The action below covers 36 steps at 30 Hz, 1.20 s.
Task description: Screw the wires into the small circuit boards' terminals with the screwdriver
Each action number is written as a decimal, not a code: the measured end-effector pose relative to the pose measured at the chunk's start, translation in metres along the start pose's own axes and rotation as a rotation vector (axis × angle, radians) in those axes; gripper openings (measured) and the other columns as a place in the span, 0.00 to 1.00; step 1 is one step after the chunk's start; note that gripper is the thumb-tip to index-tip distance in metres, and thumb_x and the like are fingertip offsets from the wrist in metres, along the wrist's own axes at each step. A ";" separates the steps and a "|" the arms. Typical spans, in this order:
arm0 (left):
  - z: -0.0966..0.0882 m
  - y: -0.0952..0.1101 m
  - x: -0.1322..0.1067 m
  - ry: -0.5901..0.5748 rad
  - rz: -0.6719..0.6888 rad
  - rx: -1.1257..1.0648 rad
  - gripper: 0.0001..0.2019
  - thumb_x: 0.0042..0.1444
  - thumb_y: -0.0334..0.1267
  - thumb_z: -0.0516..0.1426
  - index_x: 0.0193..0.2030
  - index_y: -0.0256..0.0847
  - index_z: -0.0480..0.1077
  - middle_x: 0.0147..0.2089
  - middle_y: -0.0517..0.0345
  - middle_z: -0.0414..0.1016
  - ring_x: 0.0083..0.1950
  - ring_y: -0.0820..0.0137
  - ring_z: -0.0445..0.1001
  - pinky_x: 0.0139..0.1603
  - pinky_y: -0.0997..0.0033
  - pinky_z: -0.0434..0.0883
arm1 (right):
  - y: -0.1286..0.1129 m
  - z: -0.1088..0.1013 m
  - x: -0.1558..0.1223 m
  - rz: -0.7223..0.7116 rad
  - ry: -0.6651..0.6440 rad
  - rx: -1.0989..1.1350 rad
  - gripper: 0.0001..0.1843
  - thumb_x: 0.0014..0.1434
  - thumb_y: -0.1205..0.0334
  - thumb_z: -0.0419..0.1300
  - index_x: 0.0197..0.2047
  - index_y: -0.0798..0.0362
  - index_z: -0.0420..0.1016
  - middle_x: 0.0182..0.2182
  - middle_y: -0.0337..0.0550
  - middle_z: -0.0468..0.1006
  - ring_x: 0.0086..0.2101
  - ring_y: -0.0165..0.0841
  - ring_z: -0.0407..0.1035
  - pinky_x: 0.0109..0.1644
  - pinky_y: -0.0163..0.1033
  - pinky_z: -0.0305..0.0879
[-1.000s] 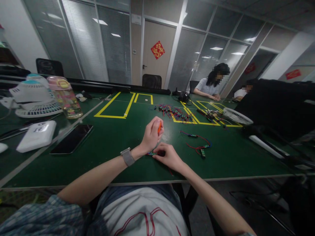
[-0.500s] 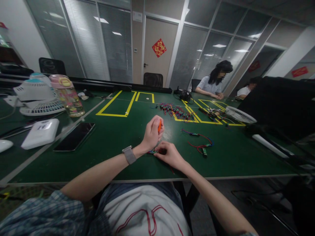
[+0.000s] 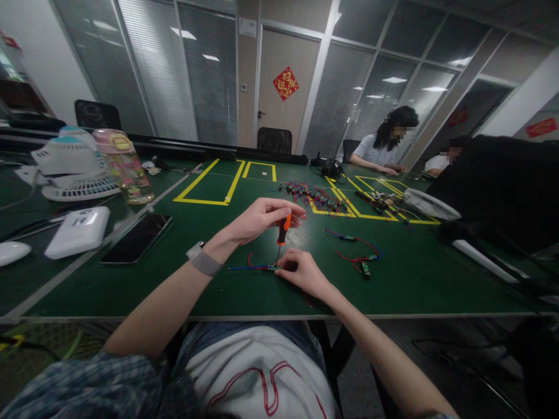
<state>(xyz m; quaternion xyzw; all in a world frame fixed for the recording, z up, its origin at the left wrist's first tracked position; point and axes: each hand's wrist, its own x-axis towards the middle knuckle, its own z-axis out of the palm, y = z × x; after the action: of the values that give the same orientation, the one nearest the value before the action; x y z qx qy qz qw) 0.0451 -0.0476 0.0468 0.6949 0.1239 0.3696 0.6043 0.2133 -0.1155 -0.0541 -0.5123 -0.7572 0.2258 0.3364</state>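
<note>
My left hand [image 3: 257, 218] grips a small screwdriver [image 3: 282, 228] with an orange and black handle, held upright with its tip down on a small green circuit board [image 3: 273, 267] on the green table [image 3: 209, 244]. My right hand [image 3: 301, 270] presses the board's right end against the table with pinched fingers. Red and blue wires [image 3: 247, 265] run left from the board. A watch with a grey band sits on my left wrist.
Two more wired boards [image 3: 360, 259] lie to the right, and a heap of them [image 3: 317, 198] lies farther back. A black phone [image 3: 135, 230], white box [image 3: 78, 231], bottle [image 3: 124, 169] and fan [image 3: 74, 169] sit at left. Two people sit at the far right beside a white fan [image 3: 430, 205].
My left hand has turned from a fist over the screwdriver to a fingertip grip and shifted left, uncovering the shaft and the board's wires. My right hand stayed on the board.
</note>
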 end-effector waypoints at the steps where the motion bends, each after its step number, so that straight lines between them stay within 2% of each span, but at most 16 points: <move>1: -0.001 0.002 -0.001 -0.010 -0.010 0.007 0.10 0.58 0.37 0.60 0.42 0.35 0.80 0.45 0.44 0.82 0.43 0.64 0.81 0.48 0.63 0.78 | 0.000 0.000 0.000 0.003 -0.002 0.002 0.03 0.51 0.71 0.68 0.31 0.57 0.80 0.29 0.40 0.75 0.29 0.29 0.69 0.35 0.34 0.66; 5: 0.000 0.004 -0.001 0.014 -0.011 0.035 0.08 0.56 0.35 0.62 0.40 0.35 0.81 0.40 0.45 0.83 0.40 0.66 0.82 0.46 0.64 0.79 | -0.001 0.000 0.000 0.008 -0.003 0.013 0.03 0.50 0.72 0.68 0.31 0.58 0.81 0.29 0.41 0.75 0.29 0.29 0.69 0.35 0.34 0.65; 9: 0.008 0.003 0.000 0.089 0.005 0.110 0.07 0.53 0.33 0.64 0.39 0.35 0.81 0.39 0.46 0.83 0.37 0.68 0.81 0.41 0.70 0.79 | -0.001 0.001 0.001 -0.011 -0.008 0.021 0.03 0.51 0.72 0.68 0.32 0.57 0.82 0.30 0.41 0.76 0.30 0.29 0.69 0.36 0.34 0.66; 14: 0.017 0.002 0.001 0.166 0.058 0.192 0.06 0.53 0.32 0.64 0.36 0.36 0.81 0.36 0.49 0.84 0.35 0.69 0.81 0.40 0.72 0.79 | -0.002 0.002 0.000 -0.022 0.001 -0.007 0.04 0.51 0.72 0.69 0.32 0.56 0.82 0.30 0.41 0.76 0.30 0.30 0.70 0.36 0.35 0.66; 19: 0.012 -0.003 -0.003 0.305 0.151 0.327 0.06 0.53 0.35 0.63 0.34 0.35 0.81 0.32 0.50 0.83 0.31 0.69 0.80 0.35 0.73 0.78 | -0.003 0.002 -0.002 -0.016 0.004 -0.034 0.03 0.52 0.71 0.68 0.33 0.57 0.82 0.29 0.42 0.75 0.29 0.30 0.70 0.35 0.35 0.65; 23: 0.012 -0.010 -0.008 0.367 0.194 0.435 0.08 0.54 0.37 0.63 0.37 0.35 0.81 0.34 0.50 0.83 0.32 0.69 0.80 0.35 0.73 0.77 | -0.002 0.004 -0.003 -0.021 0.005 -0.026 0.03 0.51 0.72 0.68 0.32 0.58 0.82 0.29 0.41 0.75 0.30 0.30 0.70 0.36 0.34 0.65; 25: 0.014 -0.010 -0.010 0.326 0.209 0.461 0.09 0.56 0.38 0.62 0.39 0.35 0.80 0.37 0.49 0.83 0.33 0.70 0.79 0.35 0.74 0.77 | -0.001 0.004 -0.003 -0.025 0.009 -0.017 0.03 0.52 0.73 0.68 0.32 0.58 0.82 0.29 0.41 0.75 0.30 0.30 0.70 0.36 0.34 0.65; 28: 0.010 -0.002 -0.011 0.144 0.213 0.432 0.13 0.63 0.40 0.56 0.44 0.35 0.79 0.41 0.48 0.82 0.37 0.70 0.80 0.39 0.73 0.77 | -0.002 0.005 -0.003 -0.020 0.016 -0.014 0.03 0.52 0.73 0.68 0.32 0.58 0.82 0.29 0.41 0.75 0.29 0.30 0.70 0.35 0.34 0.65; 30: 0.004 0.005 -0.013 -0.023 0.203 0.413 0.14 0.66 0.39 0.53 0.47 0.37 0.78 0.51 0.45 0.79 0.46 0.67 0.80 0.47 0.69 0.77 | -0.002 0.005 -0.004 -0.016 0.018 -0.016 0.03 0.52 0.73 0.68 0.32 0.58 0.82 0.29 0.41 0.75 0.29 0.30 0.69 0.35 0.34 0.64; 32: -0.001 0.011 -0.014 -0.132 0.163 0.379 0.13 0.65 0.37 0.54 0.50 0.39 0.77 0.58 0.46 0.75 0.55 0.64 0.77 0.54 0.64 0.75 | -0.003 0.005 -0.004 -0.015 0.019 -0.017 0.03 0.52 0.72 0.68 0.31 0.57 0.82 0.29 0.41 0.75 0.29 0.30 0.69 0.35 0.34 0.64; 36: -0.001 0.012 -0.016 -0.120 0.079 0.261 0.13 0.64 0.35 0.55 0.52 0.36 0.75 0.52 0.45 0.80 0.54 0.63 0.78 0.54 0.64 0.76 | -0.001 0.005 -0.004 -0.026 0.022 -0.016 0.03 0.52 0.72 0.68 0.31 0.57 0.82 0.30 0.42 0.76 0.30 0.30 0.70 0.36 0.35 0.65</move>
<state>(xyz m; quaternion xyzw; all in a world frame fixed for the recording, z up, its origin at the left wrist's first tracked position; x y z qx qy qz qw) 0.0297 -0.0594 0.0523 0.7928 0.1074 0.3315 0.5000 0.2097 -0.1191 -0.0580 -0.5076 -0.7618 0.2096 0.3435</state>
